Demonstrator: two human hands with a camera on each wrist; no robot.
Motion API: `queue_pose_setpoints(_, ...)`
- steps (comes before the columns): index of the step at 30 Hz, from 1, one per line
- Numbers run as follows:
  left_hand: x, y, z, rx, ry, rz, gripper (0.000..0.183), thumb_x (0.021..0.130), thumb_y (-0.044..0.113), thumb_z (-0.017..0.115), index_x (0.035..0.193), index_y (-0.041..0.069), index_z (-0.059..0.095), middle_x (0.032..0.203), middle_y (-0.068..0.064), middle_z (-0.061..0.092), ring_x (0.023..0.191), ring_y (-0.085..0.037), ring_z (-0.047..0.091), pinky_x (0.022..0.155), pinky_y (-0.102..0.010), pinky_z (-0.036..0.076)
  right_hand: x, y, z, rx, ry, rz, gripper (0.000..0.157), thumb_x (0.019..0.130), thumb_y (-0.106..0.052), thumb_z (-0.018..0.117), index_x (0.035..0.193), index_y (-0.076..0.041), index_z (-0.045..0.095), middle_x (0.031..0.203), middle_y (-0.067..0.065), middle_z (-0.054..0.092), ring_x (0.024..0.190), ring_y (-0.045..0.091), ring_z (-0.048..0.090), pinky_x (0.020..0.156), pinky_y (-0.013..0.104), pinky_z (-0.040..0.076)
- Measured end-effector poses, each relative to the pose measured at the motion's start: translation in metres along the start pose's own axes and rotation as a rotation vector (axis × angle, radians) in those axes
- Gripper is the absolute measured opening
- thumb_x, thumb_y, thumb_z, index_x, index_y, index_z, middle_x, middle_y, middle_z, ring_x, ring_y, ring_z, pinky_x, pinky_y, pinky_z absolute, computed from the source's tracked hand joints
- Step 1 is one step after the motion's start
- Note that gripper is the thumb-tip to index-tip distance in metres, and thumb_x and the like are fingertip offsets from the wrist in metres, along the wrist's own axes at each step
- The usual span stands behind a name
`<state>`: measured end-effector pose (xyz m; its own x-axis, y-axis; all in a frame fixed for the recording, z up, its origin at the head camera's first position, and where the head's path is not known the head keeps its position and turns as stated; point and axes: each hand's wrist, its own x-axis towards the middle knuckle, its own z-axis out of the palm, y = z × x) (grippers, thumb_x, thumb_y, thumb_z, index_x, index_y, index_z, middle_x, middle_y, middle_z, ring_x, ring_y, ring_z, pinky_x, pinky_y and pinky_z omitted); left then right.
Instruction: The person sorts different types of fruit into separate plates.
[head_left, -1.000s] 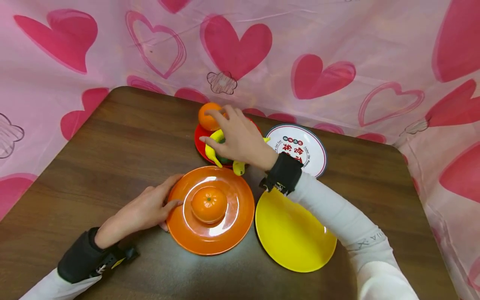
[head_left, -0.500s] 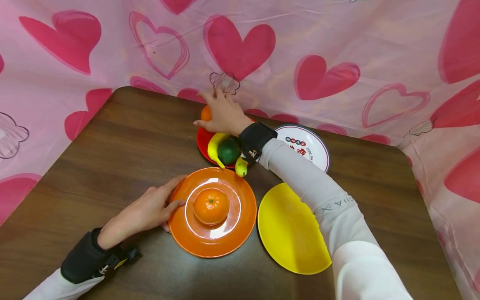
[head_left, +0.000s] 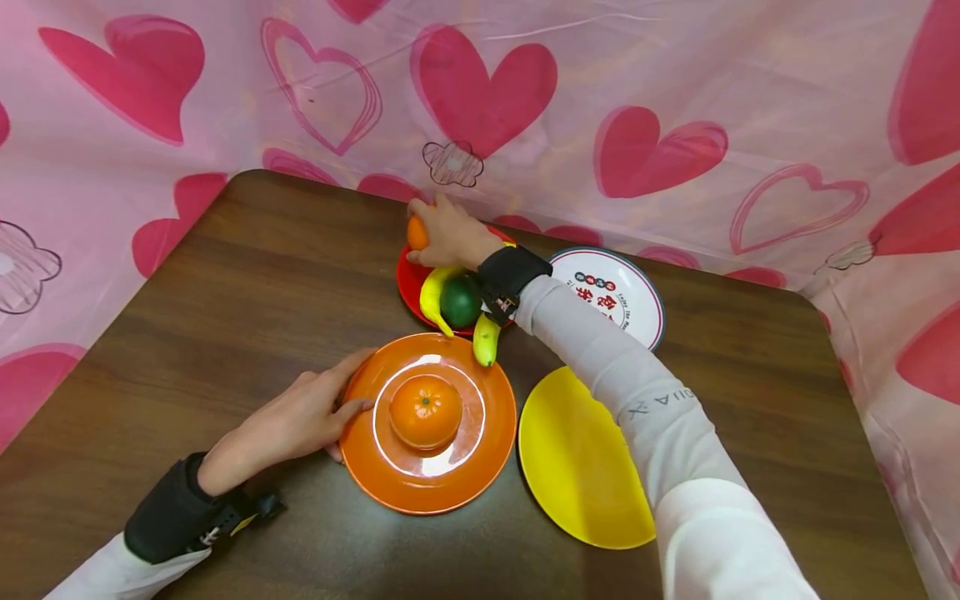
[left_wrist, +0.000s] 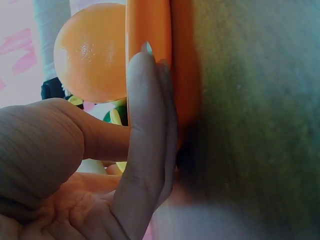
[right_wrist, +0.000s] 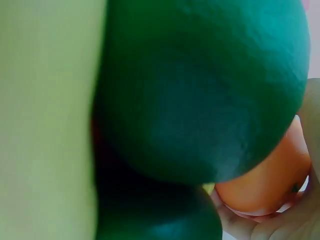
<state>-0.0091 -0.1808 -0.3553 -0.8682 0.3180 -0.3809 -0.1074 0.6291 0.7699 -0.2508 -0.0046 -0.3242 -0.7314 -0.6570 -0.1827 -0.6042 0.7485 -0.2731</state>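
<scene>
My left hand (head_left: pixel 300 417) holds the left rim of an orange plate (head_left: pixel 480 467), thumb on top and fingers underneath, as the left wrist view shows. A mandarin-like orange (head_left: pixel 425 412) sits in the middle of that plate. Farther back, my right hand (head_left: pixel 453 236) grips a second orange (head_left: pixel 417 233) at the back of a red plate (head_left: pixel 408 279). A yellow banana (head_left: pixel 432 302) and a dark green round fruit (head_left: pixel 460 302) lie on the red plate, partly hidden by my wrist. Another banana (head_left: pixel 486 340) pokes out toward the orange plate. Green fruit (right_wrist: pixel 205 90) fills much of the right wrist view.
A yellow plate (head_left: pixel 570 467) stands right of the orange plate, partly beneath my right forearm. Behind it is a white plate (head_left: pixel 637 308) with red lettering. A pink heart-patterned cloth (head_left: pixel 525 183) hangs along the back edge of the brown table (head_left: pixel 262 275).
My right hand has reached farther back, with fingers spread, then come down and curled round the orange. The banana's tip has shifted toward the orange plate. My left hand keeps its hold.
</scene>
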Motion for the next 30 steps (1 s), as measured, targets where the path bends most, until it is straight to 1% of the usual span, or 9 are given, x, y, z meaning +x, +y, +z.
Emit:
queue_pose_setpoints(6,-0.001,-0.001,0.000,0.004,-0.001,-0.002,0.078,0.091,0.031,0.064,0.154,0.012,0.022,0.084,-0.009,0.054,0.053,-0.021,0.059,0.053,-0.033,0.051,-0.012,0.000,-0.012,0.012,0.034,-0.049,0.064,0.085,-0.046,0.066,0.138,-0.021,0.040,0.127,0.011,0.040,0.107,0.023,0.046,0.083,0.028,0.048)
queue_pose_setpoints(11,-0.001,0.000,0.000,0.010,0.007,-0.002,0.076,0.092,0.030,0.063,0.154,0.012,0.022,0.082,-0.009,0.055,0.052,-0.021,0.059,0.053,-0.033,0.051,-0.030,-0.005,-0.027,-0.015,0.078,-0.112,0.063,0.085,-0.047,0.066,0.138,-0.023,0.041,0.124,0.010,0.042,0.102,0.021,0.048,0.080,0.026,0.048)
queue_pose_setpoints(15,-0.001,0.000,0.000,0.005,0.008,0.001,0.076,0.092,0.029,0.063,0.154,0.012,0.021,0.082,-0.009,0.055,0.053,-0.020,0.059,0.053,-0.033,0.051,-0.055,-0.009,-0.033,-0.014,0.119,-0.190,0.059,0.084,-0.047,0.065,0.134,-0.024,0.045,0.122,0.008,0.043,0.102,0.020,0.047,0.078,0.026,0.047)
queue_pose_setpoints(17,0.000,0.000,0.001,0.005,0.010,0.007,0.076,0.093,0.029,0.063,0.154,0.012,0.022,0.082,-0.009,0.055,0.052,-0.020,0.059,0.052,-0.032,0.051,-0.071,-0.011,-0.033,-0.011,0.137,-0.241,0.057,0.085,-0.045,0.065,0.133,-0.022,0.047,0.121,0.007,0.045,0.101,0.020,0.047,0.078,0.026,0.046)
queue_pose_setpoints(19,0.001,0.000,0.001,0.005,0.011,0.014,0.076,0.093,0.029,0.063,0.153,0.011,0.022,0.082,-0.009,0.055,0.052,-0.020,0.059,0.052,-0.032,0.051,-0.087,-0.013,-0.031,-0.013,0.141,-0.275,0.056,0.084,-0.044,0.064,0.133,-0.022,0.048,0.120,0.006,0.045,0.099,0.019,0.047,0.077,0.026,0.046)
queue_pose_setpoints(22,0.002,0.001,0.001,0.011,0.013,0.021,0.074,0.093,0.029,0.062,0.153,0.012,0.022,0.083,-0.009,0.055,0.052,-0.020,0.059,0.052,-0.033,0.051,-0.112,-0.018,-0.025,-0.045,0.108,-0.311,0.057,0.085,-0.045,0.063,0.134,-0.022,0.048,0.119,0.006,0.045,0.096,0.018,0.048,0.076,0.026,0.046)
queue_pose_setpoints(25,0.003,0.002,0.001,0.014,0.013,0.022,0.074,0.093,0.029,0.062,0.154,0.013,0.023,0.084,-0.009,0.055,0.052,-0.020,0.059,0.052,-0.032,0.051,-0.136,-0.022,-0.015,-0.087,0.022,-0.318,0.060,0.085,-0.048,0.063,0.137,-0.024,0.047,0.121,0.004,0.045,0.099,0.017,0.047,0.074,0.027,0.046)
queue_pose_setpoints(27,0.003,0.003,0.001,0.013,0.010,0.019,0.074,0.093,0.029,0.062,0.154,0.013,0.022,0.084,-0.009,0.055,0.053,-0.020,0.059,0.052,-0.032,0.051,-0.150,-0.022,-0.007,-0.088,-0.036,-0.329,0.062,0.085,-0.050,0.064,0.139,-0.024,0.047,0.121,0.003,0.045,0.100,0.018,0.046,0.073,0.026,0.046)
queue_pose_setpoints(30,0.004,0.003,0.001,0.013,0.011,0.021,0.074,0.094,0.029,0.061,0.154,0.013,0.022,0.083,-0.009,0.055,0.053,-0.020,0.059,0.052,-0.033,0.051,-0.168,-0.021,0.003,-0.086,-0.098,-0.340,0.064,0.084,-0.050,0.065,0.140,-0.027,0.046,0.125,0.002,0.046,0.102,0.018,0.045,0.073,0.026,0.046)
